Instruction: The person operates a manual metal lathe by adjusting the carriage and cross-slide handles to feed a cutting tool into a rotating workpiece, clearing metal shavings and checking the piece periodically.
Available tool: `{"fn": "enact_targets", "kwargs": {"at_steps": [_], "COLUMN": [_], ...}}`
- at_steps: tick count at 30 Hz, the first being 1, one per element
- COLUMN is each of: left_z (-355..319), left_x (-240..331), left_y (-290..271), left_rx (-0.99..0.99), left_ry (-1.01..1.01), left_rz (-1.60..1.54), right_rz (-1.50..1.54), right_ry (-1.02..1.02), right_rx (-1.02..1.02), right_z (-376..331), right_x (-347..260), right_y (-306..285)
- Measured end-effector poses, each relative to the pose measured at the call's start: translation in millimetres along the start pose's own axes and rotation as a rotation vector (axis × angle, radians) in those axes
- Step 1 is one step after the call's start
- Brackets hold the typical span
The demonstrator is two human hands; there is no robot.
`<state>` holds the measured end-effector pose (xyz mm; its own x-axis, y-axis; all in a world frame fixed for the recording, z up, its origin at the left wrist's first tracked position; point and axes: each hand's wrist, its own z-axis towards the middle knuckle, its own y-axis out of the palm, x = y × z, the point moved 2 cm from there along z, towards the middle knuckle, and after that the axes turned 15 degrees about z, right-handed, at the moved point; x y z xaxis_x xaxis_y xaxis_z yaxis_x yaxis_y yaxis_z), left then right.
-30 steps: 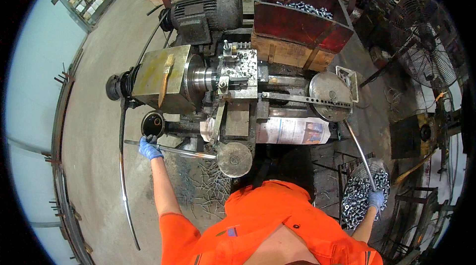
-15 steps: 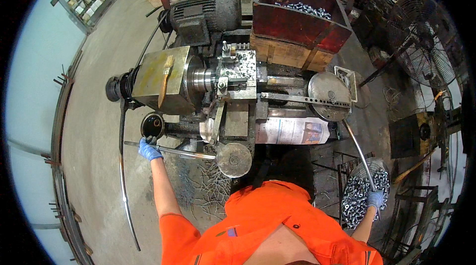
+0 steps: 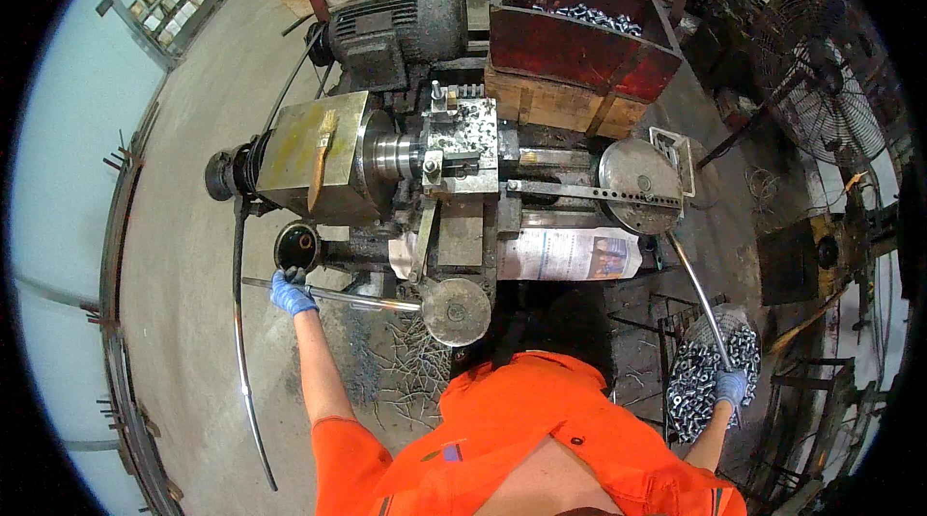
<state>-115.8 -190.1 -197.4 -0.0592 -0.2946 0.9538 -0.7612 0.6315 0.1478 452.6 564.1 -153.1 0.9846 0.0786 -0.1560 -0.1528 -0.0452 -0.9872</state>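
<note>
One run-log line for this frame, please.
left hand: grips lever by oil can | right hand: grips long handle over parts basket | lathe: between hands

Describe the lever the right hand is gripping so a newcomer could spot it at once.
Start at the big grimy lathe-like machine in the middle of the floor and go to its right end, where a round metal disc sits. From below that disc a long, thin, shiny steel lever slants down to the blue-gloved right hand, beside a basket of small metal parts. Unlike the left hand's near-horizontal bar, it runs steeply diagonal.
</note>
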Motion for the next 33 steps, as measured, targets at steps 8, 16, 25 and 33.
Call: {"fn": "enact_targets", "kwargs": {"at_steps": [8,16,25,33], "left_z": [4.0,1.5,7.7,5.6], "left_x": [-1.2,-1.9,-3.8,-7.3], "left_y": [-3.4,-1.1,-3.4,-8.3], "left_rx": [0.0,0.001,-0.005,-0.016], "left_ry": [-0.003,-0.018,-0.005,0.003], "left_rz": [0.011,0.02,0.038,0.096], "right_rz": [-0.033,0.015,-0.017,-0.136], "right_ry": [0.037,-0.013,-0.399,-0.512], "right_rx": [-0.032,0.025,0.132,0.078], "right_z": [-10.0,-16.5,-25.5,68.8], "right_x": [-16.4,-20.5,-157.9,-218.3], "right_y": [-11.7,-11.0,5.2,-13.0]}}
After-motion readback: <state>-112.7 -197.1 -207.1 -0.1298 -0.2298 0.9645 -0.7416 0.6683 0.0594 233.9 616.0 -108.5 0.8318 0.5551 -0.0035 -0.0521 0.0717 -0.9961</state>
